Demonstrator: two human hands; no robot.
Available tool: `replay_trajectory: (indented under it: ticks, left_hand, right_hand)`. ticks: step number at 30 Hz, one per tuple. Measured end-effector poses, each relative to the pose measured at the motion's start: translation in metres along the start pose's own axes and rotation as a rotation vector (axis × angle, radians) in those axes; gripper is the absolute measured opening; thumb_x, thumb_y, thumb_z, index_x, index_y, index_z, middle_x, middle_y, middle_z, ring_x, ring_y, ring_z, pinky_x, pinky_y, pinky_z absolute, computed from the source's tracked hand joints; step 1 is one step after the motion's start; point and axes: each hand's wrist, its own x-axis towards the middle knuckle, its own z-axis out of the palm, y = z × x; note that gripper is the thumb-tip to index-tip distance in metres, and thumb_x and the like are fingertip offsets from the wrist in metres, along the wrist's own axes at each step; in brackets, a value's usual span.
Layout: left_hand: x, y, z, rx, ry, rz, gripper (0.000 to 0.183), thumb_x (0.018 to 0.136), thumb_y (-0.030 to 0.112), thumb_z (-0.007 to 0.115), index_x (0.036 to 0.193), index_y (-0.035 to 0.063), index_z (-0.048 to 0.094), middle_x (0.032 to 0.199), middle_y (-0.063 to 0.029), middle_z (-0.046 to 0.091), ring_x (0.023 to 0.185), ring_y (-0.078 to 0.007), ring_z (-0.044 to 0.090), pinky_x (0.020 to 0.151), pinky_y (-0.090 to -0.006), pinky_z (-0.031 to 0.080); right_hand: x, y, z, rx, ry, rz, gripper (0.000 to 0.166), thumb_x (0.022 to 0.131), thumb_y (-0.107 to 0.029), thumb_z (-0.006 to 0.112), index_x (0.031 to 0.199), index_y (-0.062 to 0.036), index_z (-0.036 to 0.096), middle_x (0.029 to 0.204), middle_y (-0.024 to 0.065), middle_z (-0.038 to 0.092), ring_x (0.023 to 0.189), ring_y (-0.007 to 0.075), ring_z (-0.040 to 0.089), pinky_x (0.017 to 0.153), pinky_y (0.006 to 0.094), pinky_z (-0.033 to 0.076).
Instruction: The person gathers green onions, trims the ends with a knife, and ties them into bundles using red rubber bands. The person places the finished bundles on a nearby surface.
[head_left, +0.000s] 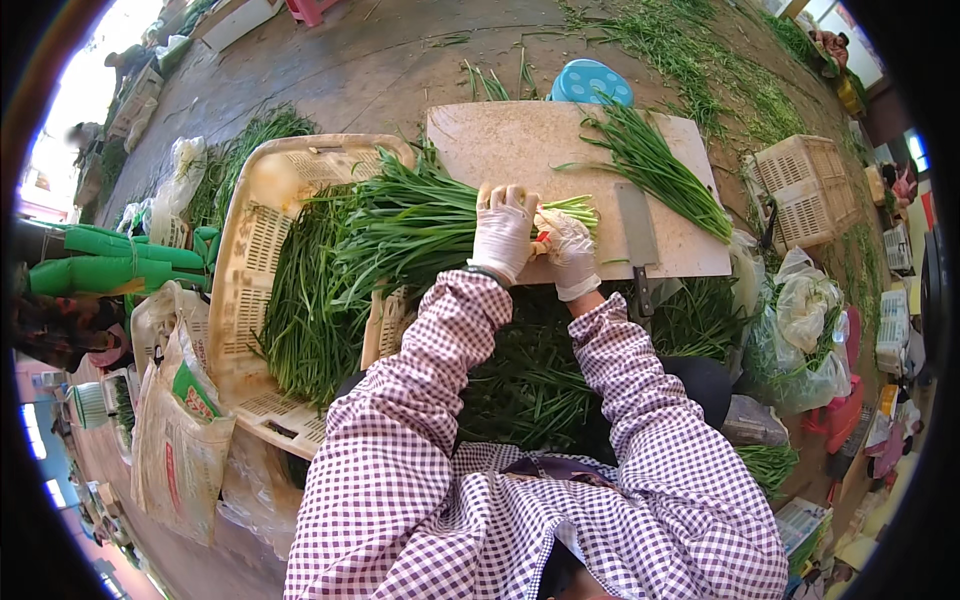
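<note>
My gloved left hand (504, 234) is closed over a thick bunch of garlic chives (409, 217). The leaves spread left over a plastic crate (246, 270). My gloved right hand (568, 251) grips the same bunch close to its pale cut stems, which stick out beyond the fingers. A small red strip (543, 237) shows between the hands, its ends hidden. Both hands are over the front of a whitish board (495, 139). Right of them, a cleaver (636, 221) lies flat, its handle past the front edge. Farther right, a second chive bunch (664, 169) rests on the board.
More chives (315, 315) lie inside the crate. Loose greens (532, 390) fill the space below my forearms. A blue stool (592, 81) stands behind the board. To the right are an upturned crate (806, 191) and a clear plastic bag (806, 322). A woven sack (180, 442) stands left.
</note>
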Motion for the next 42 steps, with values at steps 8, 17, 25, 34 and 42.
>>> replay_trajectory:
  ticks: [8,17,25,34,42]
  left_hand:
    - [-0.005,-0.005,0.027,-0.413,0.016,-0.152,0.013,0.073,0.022,0.068,0.073,0.0087,0.069,0.073,-0.0145,0.063,0.069,-0.0329,0.063,0.064,-0.0438,0.05]
    - [0.093,-0.038,0.088,-0.371,0.013,-0.178,0.009,0.068,0.02,0.066,0.074,0.0178,0.073,0.088,-0.0064,0.065,0.091,-0.0296,0.058,0.077,-0.0413,0.049]
    - [0.145,-0.1,0.152,-0.441,-0.737,-0.397,0.035,0.079,0.023,0.067,0.115,0.0202,0.067,0.119,-0.0058,0.064,0.11,-0.0249,0.061,0.091,-0.0373,0.049]
    - [0.073,-0.039,0.102,-0.672,-0.014,-0.511,0.013,0.069,0.019,0.067,0.081,0.0152,0.068,0.081,-0.0102,0.067,0.08,-0.0318,0.065,0.069,-0.0399,0.051]
    - [0.06,-0.026,0.08,-0.872,-0.144,-0.464,0.014,0.073,0.016,0.066,0.085,0.0133,0.071,0.087,-0.0115,0.069,0.077,-0.0304,0.064,0.066,-0.0376,0.051]
  right_hand:
    - [0.001,0.013,0.013,0.081,0.02,-0.037,0.021,0.092,-0.016,0.056,0.11,-0.0061,0.063,0.109,0.014,0.065,0.102,0.0313,0.061,0.091,0.0421,0.048]
    - [0.062,0.061,0.012,-0.203,-0.111,-0.128,0.024,0.095,-0.024,0.051,0.104,-0.0054,0.064,0.096,0.0161,0.067,0.086,0.0343,0.063,0.077,0.0435,0.049]
    - [0.095,0.075,0.053,-0.248,-0.273,-0.205,0.011,0.089,-0.009,0.053,0.091,-0.0054,0.063,0.085,0.0178,0.063,0.077,0.0355,0.062,0.065,0.043,0.048]
    - [0.107,0.052,0.009,-0.267,-0.316,-0.344,0.009,0.089,-0.012,0.057,0.086,-0.0049,0.061,0.086,0.0133,0.063,0.078,0.0313,0.062,0.069,0.0394,0.049]
    - [0.064,0.062,-0.013,-0.349,-0.281,-0.529,0.02,0.088,-0.013,0.06,0.106,-0.0026,0.063,0.102,0.0148,0.065,0.096,0.03,0.063,0.084,0.0397,0.051]
